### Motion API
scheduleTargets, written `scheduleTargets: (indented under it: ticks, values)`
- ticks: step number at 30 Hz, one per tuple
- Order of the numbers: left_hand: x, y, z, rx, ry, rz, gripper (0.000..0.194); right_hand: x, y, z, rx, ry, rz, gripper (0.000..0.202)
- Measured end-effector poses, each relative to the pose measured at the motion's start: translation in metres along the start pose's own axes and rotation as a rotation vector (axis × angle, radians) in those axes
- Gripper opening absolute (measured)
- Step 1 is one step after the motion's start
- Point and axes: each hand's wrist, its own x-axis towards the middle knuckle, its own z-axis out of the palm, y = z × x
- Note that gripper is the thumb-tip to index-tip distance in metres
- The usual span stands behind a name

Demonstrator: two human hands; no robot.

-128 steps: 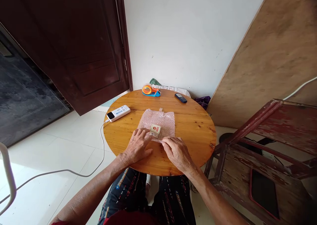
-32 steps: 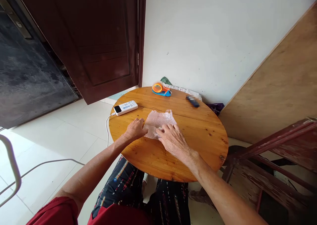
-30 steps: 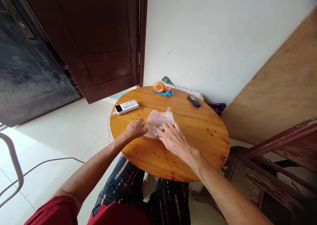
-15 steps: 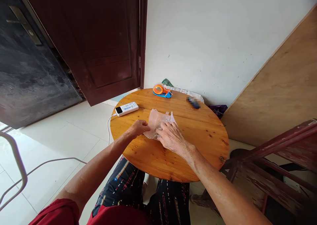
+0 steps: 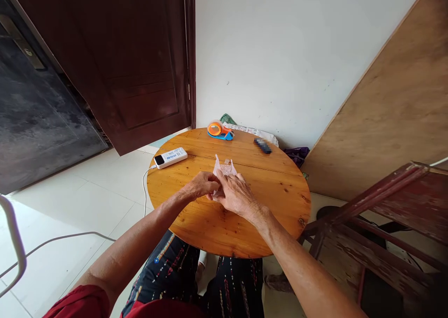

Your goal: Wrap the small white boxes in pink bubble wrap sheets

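A sheet of bubble wrap (image 5: 225, 168), folded into a narrow packet, lies on the round wooden table (image 5: 196, 215). My left hand (image 5: 203, 186) is closed at its left side, with the fingertips pinching its edge close to my right fingers. My right hand (image 5: 235, 192) lies over the packet, its fingers bent and pressed down on it. Both hands cover most of the wrap, and anything inside it is hidden. Two pointed corners of the wrap stick up at the far end, with a small clear piece between them.
An orange and blue tape dispenser (image 5: 220, 130) stands at the table's far edge. A white power bank (image 5: 171, 158) with a cable lies at the left. A dark, pixelated object (image 5: 262, 145) lies at the back right. A reddish wooden frame (image 5: 378, 201) stands right of the table.
My left hand has moved right, folding the left part of the bubble wrap over toward my right hand. The wrap is now narrower. The whole view has shifted slightly.
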Motion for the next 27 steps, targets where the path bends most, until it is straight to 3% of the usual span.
scheduleTargets:
  ticks: [3, 6, 11, 14, 19, 23, 27]
  values:
    - [-0.005, 0.005, -0.003, 0.093, -0.088, 0.059, 0.028, -0.003, 0.008, 0.000, 0.084, -0.004, 0.014, 0.062]
    - [-0.006, 0.006, -0.001, 0.282, -0.076, 0.158, 0.039, -0.007, 0.016, 0.000, 0.183, 0.007, 0.018, 0.061]
    - [-0.008, 0.002, 0.005, 0.669, -0.031, 0.392, 0.037, -0.017, 0.025, -0.002, 0.400, 0.023, -0.014, 0.047]
    - [-0.010, 0.000, 0.007, 0.752, 0.033, 0.473, 0.030, -0.030, 0.029, -0.005, 0.409, 0.140, 0.030, 0.051]
    - [-0.007, -0.002, 0.006, 0.771, -0.004, 0.577, 0.021, -0.066, 0.035, -0.003, 0.397, 0.359, 0.350, 0.037]
    - [-0.005, -0.004, 0.005, 0.744, -0.011, 0.602, 0.020, -0.085, 0.038, 0.008, 0.503, 0.256, 0.653, 0.054]
    - [-0.004, -0.006, 0.005, 0.703, -0.010, 0.619, 0.023, -0.076, 0.042, 0.021, 0.575, 0.163, 0.748, 0.065]
